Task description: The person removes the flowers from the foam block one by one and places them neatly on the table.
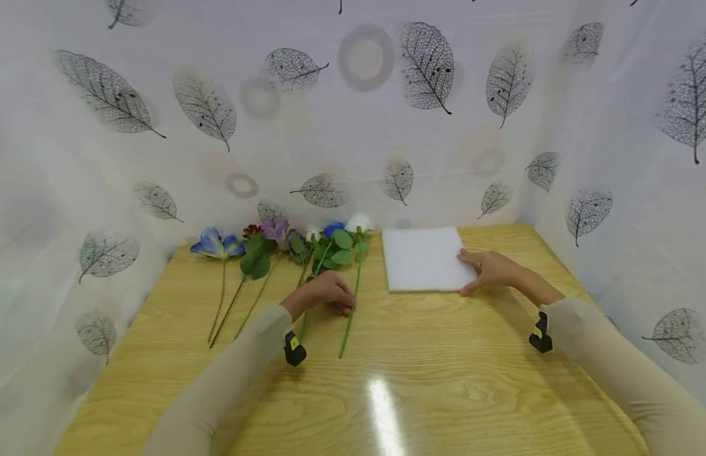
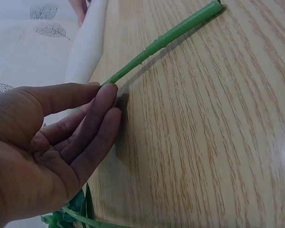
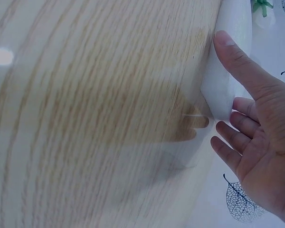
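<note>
My left hand [image 1: 330, 292] pinches the green stem [image 1: 351, 316] of a white flower [image 1: 358, 223] between thumb and fingertips. In the left wrist view the stem's cut end [image 2: 213, 7] points away from the hand over the table. The bloom lies at the back, with green leaves below it. My right hand [image 1: 491, 269] rests at the right side of a white foam block [image 1: 423, 259], thumb at its near corner and fingers along its edge. The right wrist view shows those fingers extended and spread beside the foam [image 3: 223, 71].
Left of the held stem lie a blue-purple flower [image 1: 217, 244], a dark red one [image 1: 252, 231], a purple one [image 1: 275, 230], a small white one [image 1: 313, 235] and a blue one [image 1: 333, 228]. A leaf-print curtain [image 1: 330, 139] surrounds the wooden table [image 1: 444, 354].
</note>
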`<state>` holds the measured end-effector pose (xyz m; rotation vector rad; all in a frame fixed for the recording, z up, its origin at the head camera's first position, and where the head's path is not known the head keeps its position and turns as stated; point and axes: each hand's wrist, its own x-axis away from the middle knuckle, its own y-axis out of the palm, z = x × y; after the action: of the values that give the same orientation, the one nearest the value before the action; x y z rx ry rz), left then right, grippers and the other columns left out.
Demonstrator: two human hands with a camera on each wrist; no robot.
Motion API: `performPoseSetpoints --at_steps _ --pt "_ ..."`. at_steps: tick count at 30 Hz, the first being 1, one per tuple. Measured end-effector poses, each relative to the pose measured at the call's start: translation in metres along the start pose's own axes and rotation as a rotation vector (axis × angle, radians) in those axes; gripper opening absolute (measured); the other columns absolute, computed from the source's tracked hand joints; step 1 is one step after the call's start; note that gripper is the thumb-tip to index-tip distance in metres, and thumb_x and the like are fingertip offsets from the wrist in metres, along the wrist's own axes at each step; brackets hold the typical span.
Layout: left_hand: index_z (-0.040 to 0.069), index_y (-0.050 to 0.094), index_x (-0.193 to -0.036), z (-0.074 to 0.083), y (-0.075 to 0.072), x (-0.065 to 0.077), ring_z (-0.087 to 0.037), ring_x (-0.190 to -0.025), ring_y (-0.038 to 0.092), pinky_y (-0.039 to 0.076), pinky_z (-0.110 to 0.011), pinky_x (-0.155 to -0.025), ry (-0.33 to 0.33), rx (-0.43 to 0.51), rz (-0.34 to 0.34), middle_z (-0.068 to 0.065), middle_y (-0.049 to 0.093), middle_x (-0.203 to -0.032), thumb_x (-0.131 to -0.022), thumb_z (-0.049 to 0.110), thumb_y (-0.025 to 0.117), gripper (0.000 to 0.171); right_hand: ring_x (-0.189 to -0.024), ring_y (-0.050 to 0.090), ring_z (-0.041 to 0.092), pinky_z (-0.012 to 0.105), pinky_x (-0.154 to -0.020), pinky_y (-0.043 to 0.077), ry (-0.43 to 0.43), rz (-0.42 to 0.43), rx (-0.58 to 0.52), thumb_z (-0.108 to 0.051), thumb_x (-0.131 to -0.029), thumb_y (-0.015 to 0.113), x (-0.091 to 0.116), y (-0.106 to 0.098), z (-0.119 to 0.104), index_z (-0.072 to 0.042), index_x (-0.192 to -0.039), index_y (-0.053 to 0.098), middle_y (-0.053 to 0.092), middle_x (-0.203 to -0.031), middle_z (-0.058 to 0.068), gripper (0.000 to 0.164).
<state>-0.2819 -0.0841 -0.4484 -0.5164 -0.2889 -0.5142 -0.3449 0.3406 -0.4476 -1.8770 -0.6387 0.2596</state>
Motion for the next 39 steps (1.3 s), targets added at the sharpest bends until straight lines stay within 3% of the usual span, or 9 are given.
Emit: performPoseSetpoints --at_steps 12,21,39 --pt "-0.004 0.077 -0.101 -0.0018 -0.0016 0.0000 -0.012 -0.064 0.071 0.064 -0.033 -0.069 -0.025 -0.021 -0.002 -0.012 0.078 -0.081 -0.093 0.007 0.073 0.014 -0.145 0.030 0.054 0.065 -0.119 0.027 -0.001 0.004 0.013 -0.048 -0.073 0.089 -0.0022 0.0012 0.0007 0.008 -0.150 0.039 0.034 -0.157 0.027 0.108" --pt "-0.004 0.075 -0.106 -0.0003 -0.0031 0.0010 -0.014 -0.068 0.072 0.064 -0.035 -0.071 -0.004 -0.030 -0.006 -0.014 0.077 -0.086 -0.094 0.008 0.071 0.017 -0.145 0.030 0.054 0.065 -0.119 0.027 -0.005 0.008 0.015 -0.049 -0.073 0.089 -0.0043 0.0005 0.0029 0.008 -0.150 0.039 0.034 -0.157 0.027 0.108" --pt "-0.005 0.073 -0.112 -0.0010 -0.0086 0.0016 -0.015 -0.073 0.074 0.064 -0.036 -0.076 -0.013 0.015 0.000 -0.017 0.077 -0.095 -0.096 0.009 0.068 0.022 -0.144 0.031 0.056 0.065 -0.119 0.027 -0.022 -0.014 0.043 -0.046 -0.073 0.090 -0.0074 -0.0052 -0.0005 0.012 -0.149 0.038 0.033 -0.156 0.032 0.109"
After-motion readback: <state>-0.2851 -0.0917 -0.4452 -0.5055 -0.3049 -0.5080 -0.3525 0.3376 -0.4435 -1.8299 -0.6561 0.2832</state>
